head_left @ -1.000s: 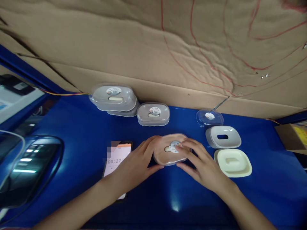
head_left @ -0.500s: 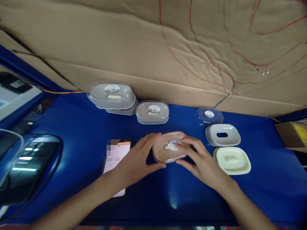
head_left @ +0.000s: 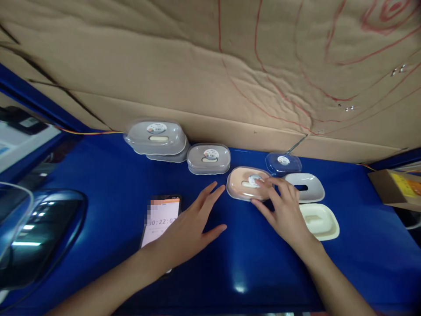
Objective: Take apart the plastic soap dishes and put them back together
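Note:
A peach soap dish with a clear lid and a round label (head_left: 241, 189) is gripped at its right end by my right hand (head_left: 279, 204), thumb on the near side and fingers over the lid. My left hand (head_left: 192, 226) hovers apart from it to the left, fingers spread with nothing in them. Right of the held dish lie a grey-white dish part with a dark slot (head_left: 314, 184) and a cream tray (head_left: 324, 221), both partly behind my right hand. A loose clear lid (head_left: 283, 163) lies behind them.
Against the cardboard wall (head_left: 158, 79) are a stack of lidded grey dishes (head_left: 156, 136) and a single lidded grey dish (head_left: 208, 159). Under my left forearm lies a phone showing a timer (head_left: 162, 215). A dark glossy device (head_left: 39, 237) with cables is far left; a cardboard box (head_left: 391, 188) stands right.
The peach dish has moved right and away from me in my right hand. My left hand has let go of it and opened. The view has shifted slightly.

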The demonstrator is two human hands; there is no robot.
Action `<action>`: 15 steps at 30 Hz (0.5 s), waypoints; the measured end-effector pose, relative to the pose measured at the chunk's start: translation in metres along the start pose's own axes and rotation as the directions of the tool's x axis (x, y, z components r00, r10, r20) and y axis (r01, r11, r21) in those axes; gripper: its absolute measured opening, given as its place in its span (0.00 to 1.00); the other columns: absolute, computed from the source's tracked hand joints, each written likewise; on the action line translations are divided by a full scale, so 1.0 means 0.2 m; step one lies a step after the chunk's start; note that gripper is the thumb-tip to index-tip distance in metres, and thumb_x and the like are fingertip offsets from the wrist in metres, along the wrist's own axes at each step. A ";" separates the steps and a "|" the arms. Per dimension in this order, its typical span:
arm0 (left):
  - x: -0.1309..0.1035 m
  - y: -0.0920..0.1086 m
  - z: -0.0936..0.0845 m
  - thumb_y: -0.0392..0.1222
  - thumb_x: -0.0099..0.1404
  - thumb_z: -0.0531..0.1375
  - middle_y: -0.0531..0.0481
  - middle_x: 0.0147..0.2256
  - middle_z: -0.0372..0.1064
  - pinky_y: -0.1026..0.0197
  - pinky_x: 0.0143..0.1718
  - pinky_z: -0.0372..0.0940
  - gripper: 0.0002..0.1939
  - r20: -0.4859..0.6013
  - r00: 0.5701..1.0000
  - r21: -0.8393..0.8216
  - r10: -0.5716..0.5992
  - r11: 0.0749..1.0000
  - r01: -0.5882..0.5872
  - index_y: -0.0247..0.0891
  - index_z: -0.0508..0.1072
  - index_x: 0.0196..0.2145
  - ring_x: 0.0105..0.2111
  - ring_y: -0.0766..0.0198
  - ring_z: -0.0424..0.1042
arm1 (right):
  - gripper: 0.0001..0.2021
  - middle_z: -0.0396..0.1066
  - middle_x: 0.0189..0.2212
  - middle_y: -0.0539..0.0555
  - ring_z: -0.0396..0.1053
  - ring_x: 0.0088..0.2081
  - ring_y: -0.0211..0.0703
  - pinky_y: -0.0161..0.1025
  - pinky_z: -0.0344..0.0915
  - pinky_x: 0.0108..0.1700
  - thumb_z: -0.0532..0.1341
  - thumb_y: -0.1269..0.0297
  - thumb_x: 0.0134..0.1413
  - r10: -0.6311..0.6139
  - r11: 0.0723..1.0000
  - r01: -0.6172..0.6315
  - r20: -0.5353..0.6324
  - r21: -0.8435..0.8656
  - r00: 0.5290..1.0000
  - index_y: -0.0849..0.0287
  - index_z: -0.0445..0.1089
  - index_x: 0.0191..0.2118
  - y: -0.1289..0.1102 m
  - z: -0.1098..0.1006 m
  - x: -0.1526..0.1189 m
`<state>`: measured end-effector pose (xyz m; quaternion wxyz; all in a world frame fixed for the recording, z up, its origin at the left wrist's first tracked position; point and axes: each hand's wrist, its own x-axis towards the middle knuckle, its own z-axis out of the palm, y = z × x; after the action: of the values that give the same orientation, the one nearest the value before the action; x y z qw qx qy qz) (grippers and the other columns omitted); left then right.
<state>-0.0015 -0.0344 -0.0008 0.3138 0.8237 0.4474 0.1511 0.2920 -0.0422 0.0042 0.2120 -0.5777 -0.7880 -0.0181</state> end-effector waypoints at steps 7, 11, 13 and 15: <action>-0.02 0.02 0.00 0.44 0.77 0.63 0.37 0.77 0.49 0.37 0.65 0.71 0.42 -0.008 0.998 0.029 0.063 0.998 -0.063 0.52 0.44 0.78 0.69 0.40 0.68 | 0.09 0.79 0.43 0.58 0.77 0.45 0.55 0.53 0.72 0.49 0.59 0.61 0.76 0.023 0.998 -0.017 -0.105 0.058 0.994 0.54 0.75 0.53 0.01 0.06 0.01; -0.02 0.03 0.01 0.44 0.77 0.62 0.37 0.76 0.52 0.36 0.67 0.70 0.41 -0.010 0.997 0.060 0.082 0.995 -0.081 0.51 0.46 0.78 0.70 0.40 0.66 | 0.13 0.80 0.53 0.60 0.78 0.53 0.57 0.56 0.74 0.56 0.58 0.59 0.76 -0.009 0.997 0.012 -0.036 0.078 0.999 0.54 0.74 0.58 0.00 0.07 0.00; -0.02 0.02 0.01 0.44 0.78 0.62 0.37 0.76 0.52 0.36 0.67 0.70 0.40 -0.004 0.996 0.076 0.089 0.993 -0.089 0.50 0.46 0.78 0.71 0.41 0.65 | 0.18 0.74 0.63 0.62 0.74 0.61 0.60 0.59 0.72 0.61 0.58 0.57 0.77 -0.025 0.996 0.022 0.028 0.081 0.999 0.55 0.70 0.64 0.01 0.08 0.01; -0.02 0.01 0.02 0.45 0.78 0.61 0.37 0.76 0.52 0.36 0.67 0.70 0.40 0.003 0.996 0.092 0.092 0.992 -0.092 0.50 0.46 0.78 0.72 0.41 0.64 | 0.19 0.71 0.67 0.62 0.72 0.64 0.60 0.61 0.70 0.64 0.58 0.56 0.77 -0.036 0.996 0.029 0.083 0.086 0.996 0.56 0.70 0.66 0.03 0.08 0.01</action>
<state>0.0001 -0.0397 -0.0018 0.2680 0.8569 0.4157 0.1449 0.2916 -0.0346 -0.0107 0.2023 -0.5555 -0.8057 0.0362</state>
